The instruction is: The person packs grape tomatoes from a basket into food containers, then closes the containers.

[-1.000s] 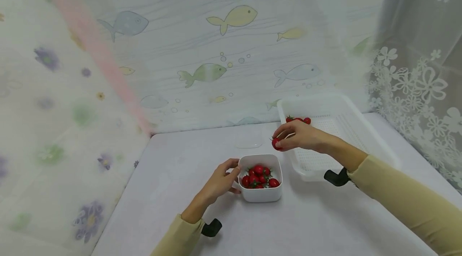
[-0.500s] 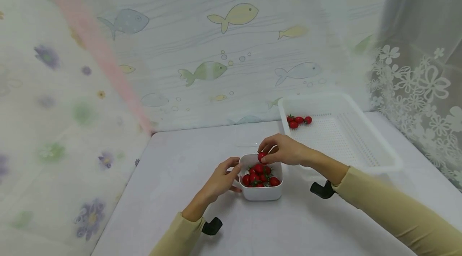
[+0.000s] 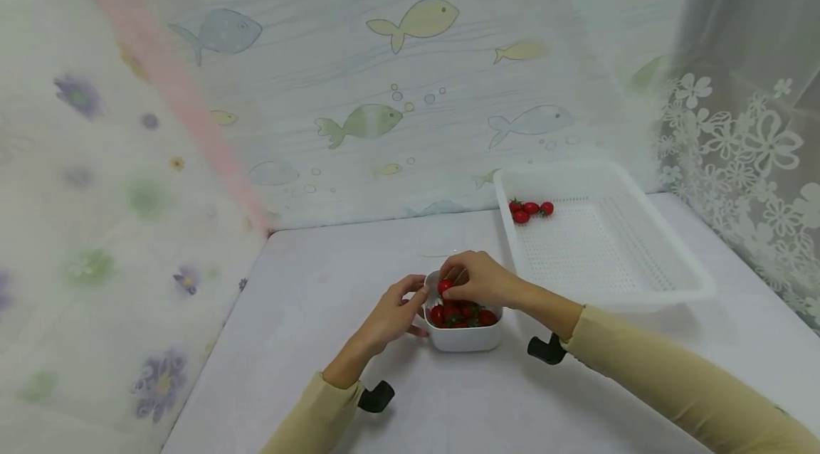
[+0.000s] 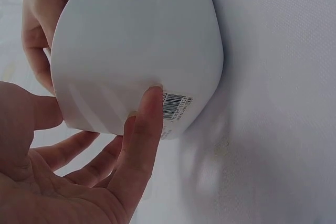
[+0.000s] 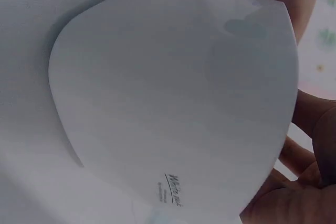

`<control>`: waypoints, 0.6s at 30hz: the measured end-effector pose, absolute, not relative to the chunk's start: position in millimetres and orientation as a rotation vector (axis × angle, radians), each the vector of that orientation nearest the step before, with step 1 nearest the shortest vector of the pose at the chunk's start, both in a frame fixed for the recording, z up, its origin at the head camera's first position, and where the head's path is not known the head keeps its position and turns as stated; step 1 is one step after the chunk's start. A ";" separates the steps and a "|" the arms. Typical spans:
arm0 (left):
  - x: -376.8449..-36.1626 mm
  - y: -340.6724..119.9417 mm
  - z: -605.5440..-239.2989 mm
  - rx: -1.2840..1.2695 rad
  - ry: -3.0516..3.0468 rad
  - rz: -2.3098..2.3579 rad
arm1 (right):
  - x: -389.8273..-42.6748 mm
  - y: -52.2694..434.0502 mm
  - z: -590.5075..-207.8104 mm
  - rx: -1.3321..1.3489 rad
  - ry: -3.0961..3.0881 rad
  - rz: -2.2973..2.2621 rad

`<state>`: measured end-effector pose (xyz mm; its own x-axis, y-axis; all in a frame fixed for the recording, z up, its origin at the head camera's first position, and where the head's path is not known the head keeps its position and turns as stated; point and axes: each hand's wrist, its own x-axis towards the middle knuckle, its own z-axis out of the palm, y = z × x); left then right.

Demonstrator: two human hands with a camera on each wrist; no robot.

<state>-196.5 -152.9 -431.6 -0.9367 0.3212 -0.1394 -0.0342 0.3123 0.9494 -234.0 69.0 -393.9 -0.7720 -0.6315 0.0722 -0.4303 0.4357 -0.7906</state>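
Note:
A small white square container [image 3: 465, 340] stands on the table in the head view, with several red cherry tomatoes [image 3: 452, 315] inside. My left hand [image 3: 392, 312] rests against the container's left side, thumb at the rim. In the left wrist view a fingertip of the left hand [image 4: 100, 177] presses the outer wall beside a barcode. Inside the rim, toward the back left, my right hand [image 3: 477, 280] pinches one cherry tomato [image 3: 445, 287] between thumb and fingers. The right wrist view shows mostly the container's wall [image 5: 173, 87], which hides the held tomato.
A large white perforated basket [image 3: 673, 269] stands at the back right, with several cherry tomatoes [image 3: 522, 216] in its far left corner. A faint clear lid-like piece [image 3: 438, 252] lies behind the container. Fish-patterned fabric [image 3: 359, 176] rises along the table's back edge.
My right hand has carried the cherry tomato left and down, from beside the basket to inside the container's rim. The left hand has stayed against the container.

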 end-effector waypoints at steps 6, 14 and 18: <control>-197.8 -153.3 -431.8 0.297 2.283 1.652 | -232.7 59.1 -401.3 -0.914 2.515 -1.133; -196.6 -153.9 -431.8 0.292 2.277 1.655 | -227.7 47.9 -405.9 -0.798 2.675 -0.947; -196.2 -154.7 -431.5 0.299 2.277 1.659 | -227.5 48.1 -405.3 -0.818 2.658 -0.963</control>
<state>-196.2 -154.7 -431.5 -0.9309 0.3436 -0.1238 -0.0125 0.3088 0.9510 -227.5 48.1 -405.3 -0.8275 -0.5615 0.0021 -0.4324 0.6349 -0.6402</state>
